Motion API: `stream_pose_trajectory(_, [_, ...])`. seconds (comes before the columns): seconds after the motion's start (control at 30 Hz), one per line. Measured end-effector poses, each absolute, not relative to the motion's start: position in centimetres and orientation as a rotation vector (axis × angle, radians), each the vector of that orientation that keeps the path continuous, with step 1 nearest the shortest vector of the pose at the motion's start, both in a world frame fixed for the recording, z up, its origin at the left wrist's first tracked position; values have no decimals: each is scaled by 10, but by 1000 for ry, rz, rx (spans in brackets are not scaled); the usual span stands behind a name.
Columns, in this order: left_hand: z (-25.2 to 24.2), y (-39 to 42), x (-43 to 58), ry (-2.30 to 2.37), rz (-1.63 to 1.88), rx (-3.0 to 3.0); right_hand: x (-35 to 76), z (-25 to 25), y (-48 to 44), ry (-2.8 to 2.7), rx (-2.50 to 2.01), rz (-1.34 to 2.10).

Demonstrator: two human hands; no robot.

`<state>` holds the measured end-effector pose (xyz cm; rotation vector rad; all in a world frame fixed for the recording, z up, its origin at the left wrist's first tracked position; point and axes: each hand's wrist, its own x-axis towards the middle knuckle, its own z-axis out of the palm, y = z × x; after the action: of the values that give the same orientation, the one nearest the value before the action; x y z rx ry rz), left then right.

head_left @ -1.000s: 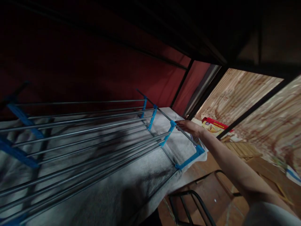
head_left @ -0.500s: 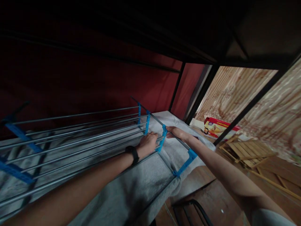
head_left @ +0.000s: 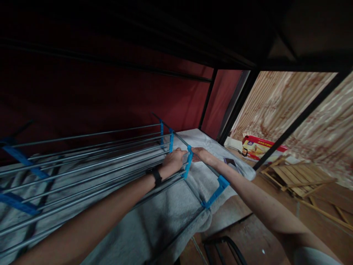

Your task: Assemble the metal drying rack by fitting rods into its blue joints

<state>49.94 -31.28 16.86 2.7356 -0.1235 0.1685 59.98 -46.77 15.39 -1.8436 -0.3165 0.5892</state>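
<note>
A rack of grey metal rods [head_left: 110, 159] joined by blue plastic brackets lies on a pale grey blanket [head_left: 176, 217]. My left hand [head_left: 174, 160], with a black watch at the wrist, is closed around the end of a rod, just left of a blue bracket [head_left: 188, 162]. On the other side of that bracket, my right hand [head_left: 203, 156] is closed against its top end, by the crossing tube. The fingertips of both hands are partly hidden. Nearer to me, another blue bracket [head_left: 217, 191] sits below my right forearm.
A black metal frame [head_left: 237, 106] rises around the blanket, with a dark surface overhead. A phone [head_left: 231, 163] lies right of my right hand. Beyond are a red and yellow box [head_left: 261, 149] and folded wooden slats [head_left: 296, 178]. A black chair-like frame [head_left: 226, 250] stands on the floor.
My left hand has risen slightly along the bracket, its thumb now towards the top end. My right hand and the bracket have shifted slightly left, and the phone shows more clearly.
</note>
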Motion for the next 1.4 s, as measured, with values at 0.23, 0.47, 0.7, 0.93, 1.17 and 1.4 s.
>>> stream_pose_trajectory(0.23, [161,-308,498,-146,230,2740,598,152,-464,-361,-1850,558])
stream_pose_trajectory(0.47, [165,-311,489,-139,211,2761,592,155,-460,-368,-1878,536])
stream_pose_trajectory(0.7, [162,-308,491,-119,220,2783,587,156,-459,-359,-1908,522])
stream_pose_trajectory(0.93, [156,-303,492,-187,247,2740,583,156,-454,-307,-1897,518])
stream_pose_trajectory(1.17, [159,-302,487,-196,243,2703,577,156,-447,-243,-1904,511])
stream_pose_trajectory(1.4, [164,-305,485,-147,208,2706,580,152,-445,-212,-1939,498])
